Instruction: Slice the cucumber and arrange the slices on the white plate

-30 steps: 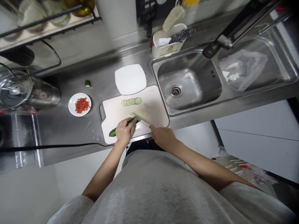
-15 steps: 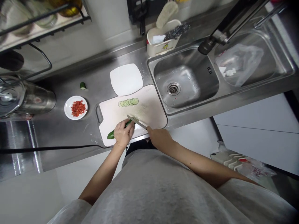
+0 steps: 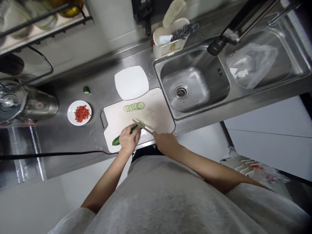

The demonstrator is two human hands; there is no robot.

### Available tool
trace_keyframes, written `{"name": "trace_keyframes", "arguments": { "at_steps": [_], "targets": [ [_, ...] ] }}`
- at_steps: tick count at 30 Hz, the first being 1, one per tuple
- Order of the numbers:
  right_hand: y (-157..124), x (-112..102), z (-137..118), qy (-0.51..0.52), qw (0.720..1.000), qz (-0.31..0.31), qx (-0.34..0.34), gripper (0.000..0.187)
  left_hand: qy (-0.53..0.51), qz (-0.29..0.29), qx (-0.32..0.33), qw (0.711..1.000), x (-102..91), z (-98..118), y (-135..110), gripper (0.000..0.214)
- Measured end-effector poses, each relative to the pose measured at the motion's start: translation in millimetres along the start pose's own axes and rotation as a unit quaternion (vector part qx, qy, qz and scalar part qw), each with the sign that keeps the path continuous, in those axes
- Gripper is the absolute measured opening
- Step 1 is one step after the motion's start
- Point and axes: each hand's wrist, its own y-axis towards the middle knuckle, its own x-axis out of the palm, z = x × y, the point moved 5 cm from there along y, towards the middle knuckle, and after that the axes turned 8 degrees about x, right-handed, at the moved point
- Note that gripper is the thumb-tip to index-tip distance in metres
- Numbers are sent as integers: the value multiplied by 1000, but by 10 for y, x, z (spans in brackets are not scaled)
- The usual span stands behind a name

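My left hand [image 3: 128, 139] is closed over a green cucumber [image 3: 116, 140] lying on the white cutting board [image 3: 156, 112] near its front edge. My right hand [image 3: 165, 143] grips the handle of a knife [image 3: 142, 126], its blade resting across the cucumber's cut end just right of my left fingers. A short row of overlapping cucumber slices [image 3: 134, 106] lies at the board's far side.
A white square plate [image 3: 131, 82] sits behind the board. To the left stand a small dish of red bits [image 3: 79, 112], a cucumber end [image 3: 86, 89] and a steel pot [image 3: 26, 103]. A double sink [image 3: 195, 85] lies right, with a plastic bag [image 3: 251, 69]. A black cable [image 3: 48, 154] runs along the counter's front edge.
The view has shifted slightly. The knife has moved a little leftward along the cucumber, and my hands stay in the same grip.
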Motion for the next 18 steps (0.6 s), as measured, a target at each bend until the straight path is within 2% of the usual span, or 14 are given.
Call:
{"name": "trace_keyframes", "arguments": {
  "at_steps": [8,14,18],
  "targets": [
    [12,-36,9,16,999,30,-19,18,12,7,12,1000,-16,26,5,24],
    [70,-15,25,39,999,-17,-16,29,27,12,18,999,-36,45,11,25],
    [88,-27,29,51,998,-16,-24,32,24,17,22,999,-40,53,7,27]
  ]
}}
